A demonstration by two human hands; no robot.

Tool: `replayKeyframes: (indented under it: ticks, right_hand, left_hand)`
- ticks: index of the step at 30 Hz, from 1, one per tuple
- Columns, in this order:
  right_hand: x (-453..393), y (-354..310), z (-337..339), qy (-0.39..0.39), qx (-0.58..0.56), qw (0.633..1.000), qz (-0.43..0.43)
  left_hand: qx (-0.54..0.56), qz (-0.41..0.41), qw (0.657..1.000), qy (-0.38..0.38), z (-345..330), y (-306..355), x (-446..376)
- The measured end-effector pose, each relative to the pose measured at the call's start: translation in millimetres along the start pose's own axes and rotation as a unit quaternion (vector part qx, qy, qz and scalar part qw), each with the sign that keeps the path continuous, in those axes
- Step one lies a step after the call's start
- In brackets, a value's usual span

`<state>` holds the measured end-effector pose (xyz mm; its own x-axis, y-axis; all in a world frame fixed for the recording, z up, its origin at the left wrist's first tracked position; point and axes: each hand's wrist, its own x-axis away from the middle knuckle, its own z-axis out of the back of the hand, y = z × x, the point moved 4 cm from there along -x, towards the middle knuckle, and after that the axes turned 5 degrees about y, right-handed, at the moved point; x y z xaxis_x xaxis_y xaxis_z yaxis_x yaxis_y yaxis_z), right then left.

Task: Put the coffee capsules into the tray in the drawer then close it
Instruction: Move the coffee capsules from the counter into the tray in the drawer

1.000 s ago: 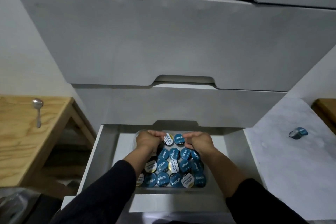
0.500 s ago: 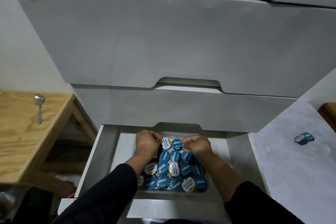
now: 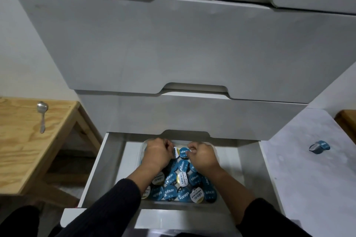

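A spoon (image 3: 42,115) lies on the wooden table (image 3: 21,152) at my left. In the open drawer (image 3: 115,161), my left hand (image 3: 157,153) and right hand (image 3: 202,157) curl over the far capsules (image 3: 176,183) filling the tray (image 3: 143,145); what each pinches, I cannot tell. One stray capsule (image 3: 318,147) sits on the white surface (image 3: 308,188) at my right

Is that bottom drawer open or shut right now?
Open. The drawer is pulled out, showing the tray of coffee capsules inside, with both hands reaching in.
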<state>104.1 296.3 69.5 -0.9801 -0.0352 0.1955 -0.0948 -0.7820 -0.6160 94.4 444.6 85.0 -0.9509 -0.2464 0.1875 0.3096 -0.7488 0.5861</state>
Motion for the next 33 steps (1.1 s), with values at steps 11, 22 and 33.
replayKeyframes:
  ticks: [11,22,33]
  right_hand:
    - [47.6,-31.0,6.7,0.006,0.182,0.975,0.129]
    - [97.5,-18.4,29.8,0.129,0.150,0.967,0.159]
    - [103.9,41.1,99.8,0.158,0.154,0.960,0.173]
  left_hand:
    - [-0.149,-0.104,0.982,0.053,11.9,4.4,57.1]
    - [-0.088,-0.140,0.971,0.171,18.9,21.5,112.9]
    - [-0.114,-0.165,0.957,0.212,-24.7,93.1,146.4]
